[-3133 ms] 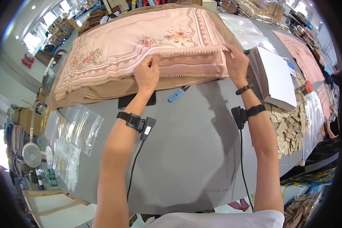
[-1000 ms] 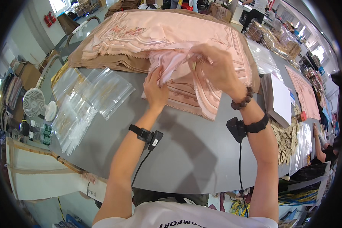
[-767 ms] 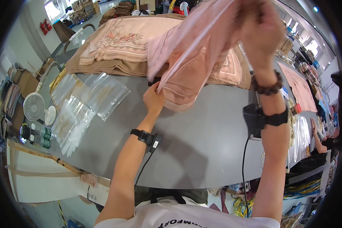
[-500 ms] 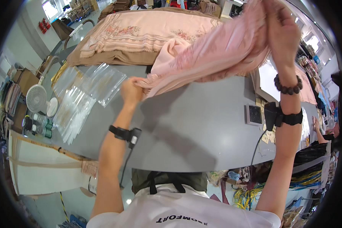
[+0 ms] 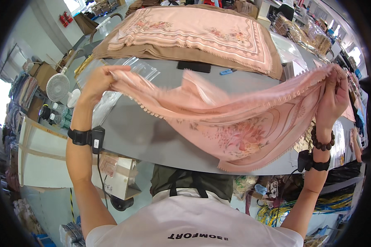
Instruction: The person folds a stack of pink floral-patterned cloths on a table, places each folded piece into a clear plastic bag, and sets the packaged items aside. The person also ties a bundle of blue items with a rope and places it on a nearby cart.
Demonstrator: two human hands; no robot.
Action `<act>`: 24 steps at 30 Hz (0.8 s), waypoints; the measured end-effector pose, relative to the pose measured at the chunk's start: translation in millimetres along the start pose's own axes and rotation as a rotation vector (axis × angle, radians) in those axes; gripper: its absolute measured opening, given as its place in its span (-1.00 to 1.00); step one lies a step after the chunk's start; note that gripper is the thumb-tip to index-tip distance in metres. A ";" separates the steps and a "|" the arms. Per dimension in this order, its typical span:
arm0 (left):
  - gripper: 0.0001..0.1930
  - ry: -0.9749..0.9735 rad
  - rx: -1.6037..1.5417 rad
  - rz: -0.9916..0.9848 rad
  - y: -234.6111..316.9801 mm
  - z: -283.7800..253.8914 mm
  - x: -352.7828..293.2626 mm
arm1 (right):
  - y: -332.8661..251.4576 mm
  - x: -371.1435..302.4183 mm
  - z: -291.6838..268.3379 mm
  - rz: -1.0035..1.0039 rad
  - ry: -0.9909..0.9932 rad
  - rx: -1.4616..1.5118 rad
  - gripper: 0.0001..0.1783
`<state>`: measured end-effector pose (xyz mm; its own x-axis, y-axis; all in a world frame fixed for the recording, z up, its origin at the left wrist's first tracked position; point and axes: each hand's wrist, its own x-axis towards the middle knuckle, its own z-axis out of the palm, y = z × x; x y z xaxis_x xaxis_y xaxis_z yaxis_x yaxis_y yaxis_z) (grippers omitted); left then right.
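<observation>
Head camera: a pink floral scarf [image 5: 239, 133] hangs stretched in the air over the near part of the grey table [image 5: 132, 136], sagging in its middle. The left hand [image 5: 98, 84] pinches one end; the right hand [image 5: 336, 96] (a beaded bracelet [image 5: 323, 142] on its wrist) pinches the other. Beyond, a flat black object [image 5: 193, 67] and a blue tool [image 5: 228, 71] lie just before a pile of pink and brown cloth [image 5: 189, 31]. Clear plastic bags [image 5: 143, 68] lie near the left hand.

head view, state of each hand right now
Left hand: closed, holding one end of a pink floral cloth.
Right hand: closed, holding the cloth's other end.
</observation>
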<state>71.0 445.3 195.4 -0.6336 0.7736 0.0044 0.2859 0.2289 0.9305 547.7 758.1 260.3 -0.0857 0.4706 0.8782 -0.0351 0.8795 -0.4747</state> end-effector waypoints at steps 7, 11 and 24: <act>-0.79 0.222 1.053 0.127 -20.4 3.2 0.6 | -2.9 -17.3 -11.7 -0.139 0.063 -0.064 -0.82; -0.78 0.557 0.459 0.376 -4.8 -19.8 21.1 | -9.0 10.2 -13.6 -0.158 0.344 -0.333 -0.83; -0.60 0.645 -0.151 0.689 89.3 -43.3 16.6 | 33.9 72.2 -4.2 0.184 0.200 0.519 -0.67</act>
<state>54.9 452.9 294.4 -0.6477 0.2249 0.7279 0.6770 -0.2685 0.6853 544.6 822.2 307.8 0.0514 0.6607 0.7489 -0.5253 0.6557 -0.5424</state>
